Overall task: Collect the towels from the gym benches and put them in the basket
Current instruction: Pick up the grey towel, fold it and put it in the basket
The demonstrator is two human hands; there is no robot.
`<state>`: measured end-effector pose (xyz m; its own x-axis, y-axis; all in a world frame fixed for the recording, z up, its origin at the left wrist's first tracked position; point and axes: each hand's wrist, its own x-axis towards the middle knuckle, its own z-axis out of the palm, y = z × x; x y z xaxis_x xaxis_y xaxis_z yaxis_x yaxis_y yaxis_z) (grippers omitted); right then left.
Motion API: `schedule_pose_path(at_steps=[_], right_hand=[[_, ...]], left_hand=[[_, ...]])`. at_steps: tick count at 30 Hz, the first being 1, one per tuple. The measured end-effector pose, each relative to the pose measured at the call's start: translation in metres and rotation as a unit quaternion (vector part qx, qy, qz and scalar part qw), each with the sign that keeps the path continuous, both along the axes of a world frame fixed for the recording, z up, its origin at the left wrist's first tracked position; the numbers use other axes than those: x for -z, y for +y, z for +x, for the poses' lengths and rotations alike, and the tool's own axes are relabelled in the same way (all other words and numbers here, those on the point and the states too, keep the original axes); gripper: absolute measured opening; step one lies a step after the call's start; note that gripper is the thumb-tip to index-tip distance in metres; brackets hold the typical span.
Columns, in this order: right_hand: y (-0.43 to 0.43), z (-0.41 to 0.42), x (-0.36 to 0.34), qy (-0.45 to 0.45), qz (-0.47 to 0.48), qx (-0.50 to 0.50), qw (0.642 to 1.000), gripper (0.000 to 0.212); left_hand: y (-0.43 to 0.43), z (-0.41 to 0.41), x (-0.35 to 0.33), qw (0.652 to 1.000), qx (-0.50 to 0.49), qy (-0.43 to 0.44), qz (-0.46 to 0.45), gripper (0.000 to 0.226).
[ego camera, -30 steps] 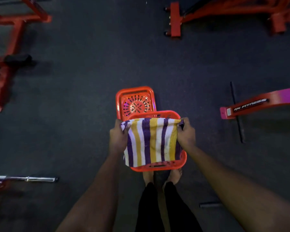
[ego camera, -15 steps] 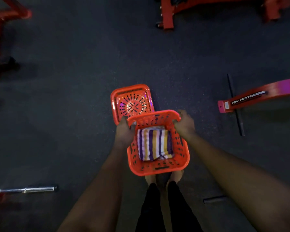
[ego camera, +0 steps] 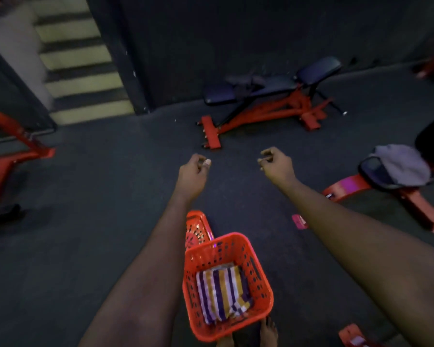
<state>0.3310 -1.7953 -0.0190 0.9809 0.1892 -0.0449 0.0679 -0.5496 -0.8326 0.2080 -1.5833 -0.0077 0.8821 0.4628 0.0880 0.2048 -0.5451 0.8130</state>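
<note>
Dark rubber gym floor, stairs at 11 o'clock. The orange basket sits on the floor at 6 o'clock by the person's feet, with the striped towel folded inside it. A second ago that towel was held over the basket, and half a second ago both hands gripped the rim. Now they are off it: the left hand and right hand are raised mid-frame, fingers loosely curled, holding nothing. The view has tilted up to the benches. A grey towel lies on the bench at 3 o'clock, and a dark cloth, probably a towel, lies on the bench at 1 o'clock. One towel is in the basket and the others are likely next.
</note>
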Motion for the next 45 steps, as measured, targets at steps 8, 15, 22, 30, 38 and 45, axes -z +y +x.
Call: schedule_pose_path(at_steps=[8,15,22,30,38,45], right_hand=[[-0.073,0.029,-0.084,-0.085,0.043,0.07,0.993,0.013],[-0.164,0.053,-0.094,-0.086,0.042,0.128,0.987,0.005],[-0.308,0.1,-0.073,-0.072,0.04,0.198,0.977,0.018],[-0.466,0.153,-0.053,-0.028,0.034,0.296,0.954,0.005],[-0.554,0.225,-0.02,0.036,0.018,0.338,0.94,0.011],[-0.612,0.331,0.05,0.097,-0.004,0.337,0.937,0.003]], left_hand=[[-0.044,0.061,-0.082,0.993,0.084,-0.076,0.013,0.022],[-0.12,0.118,-0.096,0.983,0.162,-0.077,0.024,0.023],[-0.254,0.204,-0.079,0.967,0.247,-0.054,0.023,0.019],[-0.409,0.299,-0.059,0.949,0.315,-0.034,0.001,0.016],[-0.506,0.409,-0.017,0.933,0.359,0.011,0.02,0.02],[-0.577,0.531,0.043,0.917,0.392,0.059,0.038,0.019]])
